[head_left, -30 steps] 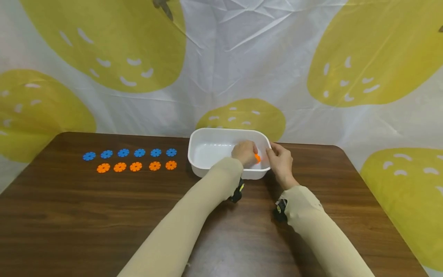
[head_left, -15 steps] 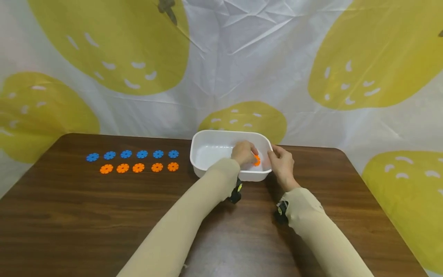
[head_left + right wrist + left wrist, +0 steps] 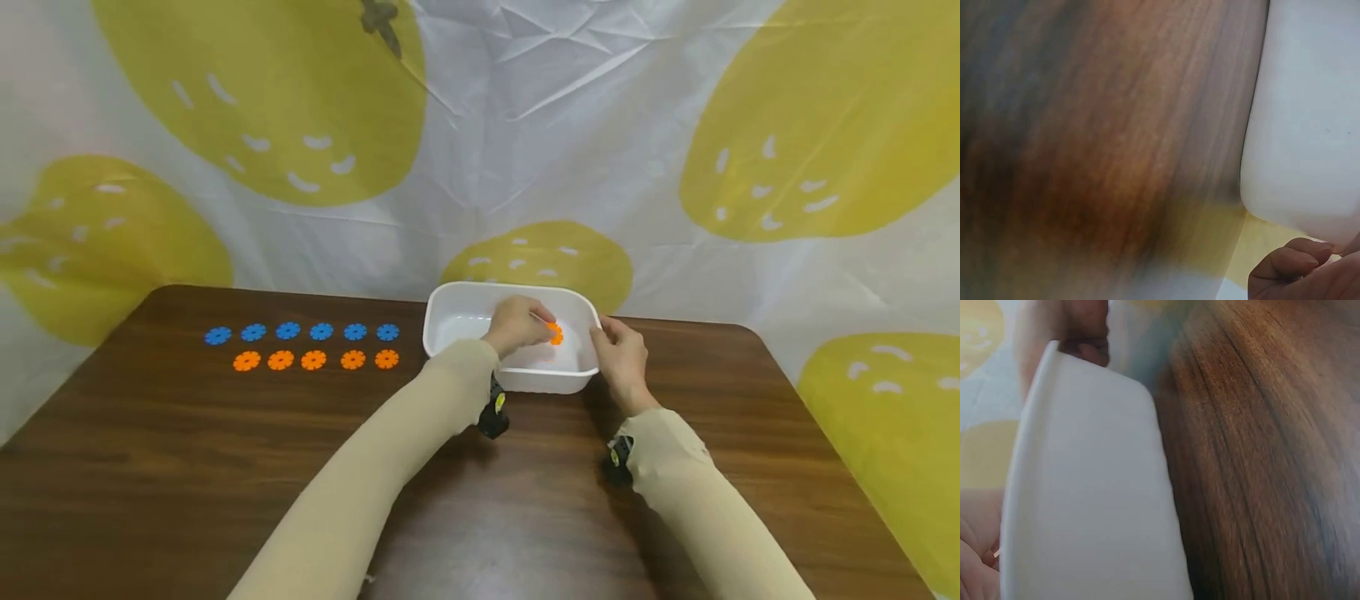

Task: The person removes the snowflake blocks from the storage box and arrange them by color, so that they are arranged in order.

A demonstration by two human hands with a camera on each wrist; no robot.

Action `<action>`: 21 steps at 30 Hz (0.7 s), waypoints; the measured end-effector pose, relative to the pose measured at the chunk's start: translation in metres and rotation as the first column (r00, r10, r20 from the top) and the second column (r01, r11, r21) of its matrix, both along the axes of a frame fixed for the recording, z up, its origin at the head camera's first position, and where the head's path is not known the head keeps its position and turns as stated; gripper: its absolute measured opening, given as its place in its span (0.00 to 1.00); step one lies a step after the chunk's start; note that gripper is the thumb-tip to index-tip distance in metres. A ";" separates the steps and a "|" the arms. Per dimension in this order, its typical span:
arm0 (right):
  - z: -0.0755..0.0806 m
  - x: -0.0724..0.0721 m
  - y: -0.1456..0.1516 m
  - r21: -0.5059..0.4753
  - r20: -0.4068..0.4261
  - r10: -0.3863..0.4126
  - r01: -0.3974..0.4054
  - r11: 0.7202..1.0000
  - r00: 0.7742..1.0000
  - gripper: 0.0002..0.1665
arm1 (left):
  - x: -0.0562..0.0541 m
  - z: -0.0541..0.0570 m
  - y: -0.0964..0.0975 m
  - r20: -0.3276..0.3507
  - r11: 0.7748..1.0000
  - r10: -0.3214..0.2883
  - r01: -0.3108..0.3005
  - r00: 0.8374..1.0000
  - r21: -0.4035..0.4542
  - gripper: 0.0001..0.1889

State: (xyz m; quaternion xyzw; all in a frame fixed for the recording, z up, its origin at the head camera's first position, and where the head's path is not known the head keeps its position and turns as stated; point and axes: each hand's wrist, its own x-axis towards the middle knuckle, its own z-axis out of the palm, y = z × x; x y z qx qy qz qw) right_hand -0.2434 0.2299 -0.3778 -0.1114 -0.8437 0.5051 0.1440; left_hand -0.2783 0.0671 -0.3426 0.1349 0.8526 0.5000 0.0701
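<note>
In the head view, my left hand point(image 3: 517, 323) is inside the white plastic tub point(image 3: 513, 382) and pinches an orange notched disc point(image 3: 556, 334) between thumb and fingers. My right hand point(image 3: 622, 354) grips the tub's right end, thumb near the rim. The tub's outer wall point(image 3: 1097, 481) fills much of the left wrist view, with part of the left hand point(image 3: 975, 550) behind the rim. From the right wrist, curled fingers of the right hand point(image 3: 1300, 269) show beneath the tub's corner point(image 3: 1304, 156).
Left of the tub, a row of blue notched discs point(image 3: 322, 332) lies behind a row of orange notched discs point(image 3: 313, 360) on the brown wooden table point(image 3: 480, 517). A white curtain with yellow fruit print point(image 3: 480, 125) hangs right behind the table's back edge.
My left hand has lifted the orange disc slightly off the tub's right end and drawn left. The right hand stays at the tub. The whole head view has shifted a little.
</note>
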 end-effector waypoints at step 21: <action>0.001 -0.004 0.004 0.000 0.019 0.001 -0.001 1.000 1.000 0.23 | 0.011 0.026 -0.113 0.166 0.972 0.053 -0.089 0.985 0.215 0.18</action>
